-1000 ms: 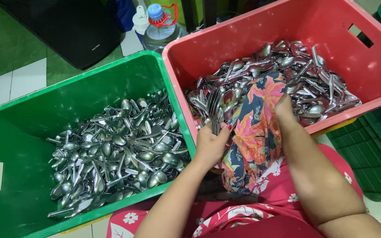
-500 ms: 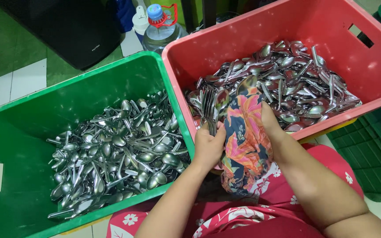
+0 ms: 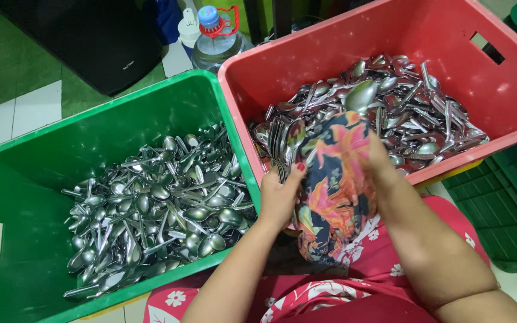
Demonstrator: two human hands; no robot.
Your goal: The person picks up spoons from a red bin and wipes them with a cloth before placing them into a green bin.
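My left hand [image 3: 279, 194] grips a bundle of metal spoons [image 3: 282, 146] by their handles at the near rim of the red crate [image 3: 306, 54]. My right hand [image 3: 378, 158] is wrapped in a dark floral cloth [image 3: 333, 191] and closes it around one spoon [image 3: 361, 94], whose bowl sticks up above the cloth. The red crate holds a pile of several spoons [image 3: 414, 113]. To its left, the green crate [image 3: 43, 173] holds another pile of spoons [image 3: 157, 206].
A clear water bottle [image 3: 213, 39] with a blue cap stands behind the crates, next to a black bin [image 3: 91, 42]. Dark green crates [image 3: 510, 197] sit at the right. My lap in red floral fabric [image 3: 330, 293] is below.
My right hand with the cloth has slid left and up along a spoon, so its bowl now shows above the cloth. The left hand has kept its bundle in place.
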